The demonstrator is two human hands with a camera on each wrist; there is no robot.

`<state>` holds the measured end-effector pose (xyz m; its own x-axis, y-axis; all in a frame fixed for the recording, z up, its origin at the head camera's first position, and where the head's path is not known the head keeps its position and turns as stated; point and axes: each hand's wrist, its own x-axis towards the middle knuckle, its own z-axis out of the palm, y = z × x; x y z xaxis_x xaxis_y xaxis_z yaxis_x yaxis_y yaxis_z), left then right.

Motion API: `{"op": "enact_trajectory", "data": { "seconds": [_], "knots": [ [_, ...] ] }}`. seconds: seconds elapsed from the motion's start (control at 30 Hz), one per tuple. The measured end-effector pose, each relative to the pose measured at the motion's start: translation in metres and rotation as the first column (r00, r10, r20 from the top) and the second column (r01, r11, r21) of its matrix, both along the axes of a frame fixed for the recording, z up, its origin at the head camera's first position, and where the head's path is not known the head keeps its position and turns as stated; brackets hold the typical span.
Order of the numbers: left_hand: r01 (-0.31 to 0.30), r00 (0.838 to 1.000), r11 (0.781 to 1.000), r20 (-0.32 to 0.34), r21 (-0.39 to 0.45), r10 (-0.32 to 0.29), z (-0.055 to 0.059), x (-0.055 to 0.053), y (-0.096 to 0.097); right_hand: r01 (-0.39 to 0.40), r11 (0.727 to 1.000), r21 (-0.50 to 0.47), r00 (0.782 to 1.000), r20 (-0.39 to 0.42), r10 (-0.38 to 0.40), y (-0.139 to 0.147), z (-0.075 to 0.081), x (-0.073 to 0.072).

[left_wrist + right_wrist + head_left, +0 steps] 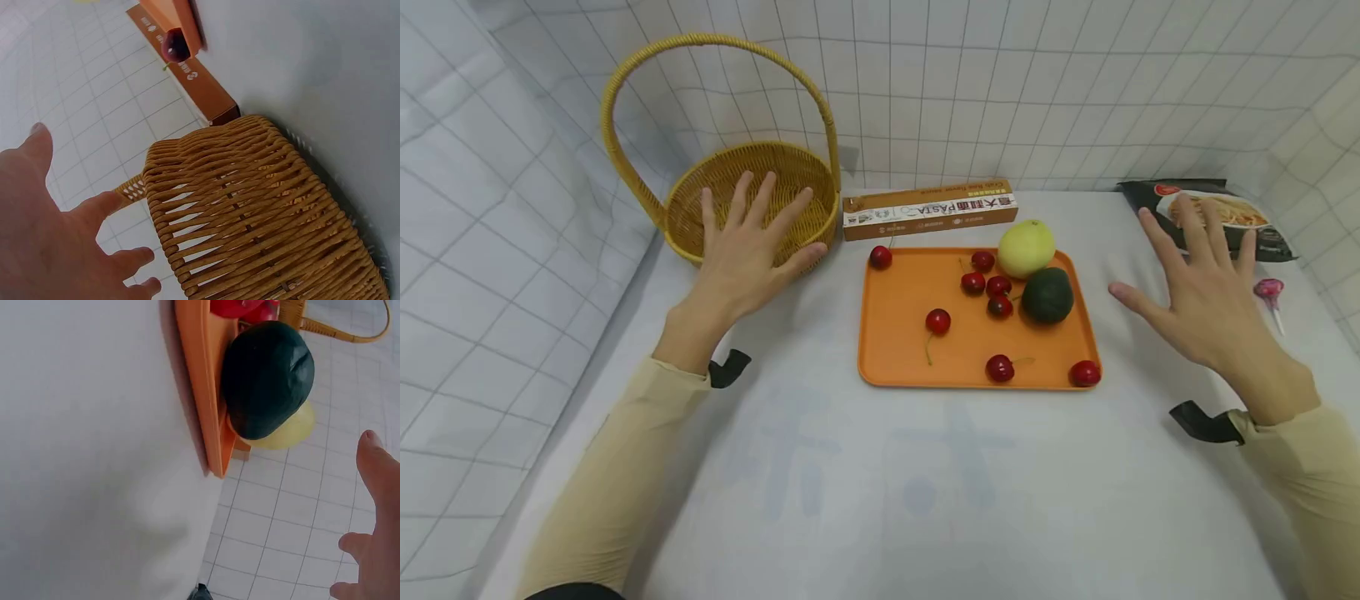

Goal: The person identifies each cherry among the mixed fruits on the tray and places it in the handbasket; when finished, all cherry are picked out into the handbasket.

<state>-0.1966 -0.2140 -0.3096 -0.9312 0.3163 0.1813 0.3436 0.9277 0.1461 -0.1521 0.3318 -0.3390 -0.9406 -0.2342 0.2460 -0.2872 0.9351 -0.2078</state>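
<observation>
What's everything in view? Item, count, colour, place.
Basket: one, golden-brown, back left
Pasta box: one, brown and white, behind tray
Tray: one, orange, centre
Cherries: eight, red, on tray
Round fruit: one, yellow-green, tray's back right
Squash-like vegetable: one, dark green, before fruit
Packet: one, mostly black, back right
Lollipop: one, pink, white stick, before packet
Table: one, white, underneath
Backdrop: white, grid-lined, back and sides, sheet count unclear
Unidentified item: one, black, bottom-left edge
Straps: two, black, at wrists
Sleeves: two, tan, on arms
Left hand: one, bare, above basket
Right hand: one, bare, near packet
</observation>
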Motion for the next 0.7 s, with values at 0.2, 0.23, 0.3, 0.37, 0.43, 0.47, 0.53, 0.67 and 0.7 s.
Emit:
{"op": "enact_trajectory", "data": {
  "seconds": [0.2, 0.23, 0.3, 0.37, 0.43, 0.47, 0.53, 0.67, 0.7],
  "knots": [
    [-0.023, 1.000, 0.998, -0.018, 0.057, 0.024, 0.000, -0.002, -0.003, -0.076, 0.975, -0.211, 0.997, -0.019, 0.073, -0.016, -0.007, 0.006],
    [-0.029, 0.999, 0.997, -0.019, 0.066, 0.031, 0.001, -0.002, -0.004, -0.082, 0.968, -0.238, 0.997, -0.016, 0.080, -0.018, -0.009, 0.007],
    [-0.040, 0.999, 0.995, -0.027, 0.092, 0.043, 0.002, -0.002, -0.007, -0.062, 0.951, -0.302, 0.998, -0.005, 0.064, -0.021, -0.013, 0.010],
    [-0.046, 0.998, 0.990, -0.039, 0.133, 0.052, 0.003, -0.002, -0.010, -0.026, 0.923, -0.383, 1.000, -0.018, 0.021, -0.022, -0.017, 0.015],
    [-0.048, 0.997, 0.981, -0.057, 0.186, 0.060, 0.005, -0.004, -0.013, 0.013, 0.880, -0.475, 0.999, -0.030, -0.031, -0.023, -0.022, 0.020],
    [-0.046, 0.996, 0.976, -0.070, 0.214, 0.062, 0.005, -0.005, -0.015, 0.023, 0.856, -0.517, 0.998, -0.043, -0.053, -0.023, -0.024, 0.022],
    [-0.043, 0.994, 0.962, -0.089, 0.269, 0.070, 0.006, -0.007, -0.020, 0.023, 0.815, -0.579, 0.995, -0.069, -0.077, -0.025, -0.027, 0.024],
    [-0.055, 0.987, 0.941, -0.124, 0.334, 0.102, 0.005, -0.010, -0.030, 0.032, 0.783, -0.621, 0.995, -0.056, -0.085, -0.026, -0.032, 0.026],
    [-0.064, 0.985, 0.938, -0.128, 0.340, 0.114, 0.005, -0.010, -0.033, 0.040, 0.778, -0.627, 0.995, -0.044, -0.086, -0.027, -0.033, 0.026]
  ]
}}
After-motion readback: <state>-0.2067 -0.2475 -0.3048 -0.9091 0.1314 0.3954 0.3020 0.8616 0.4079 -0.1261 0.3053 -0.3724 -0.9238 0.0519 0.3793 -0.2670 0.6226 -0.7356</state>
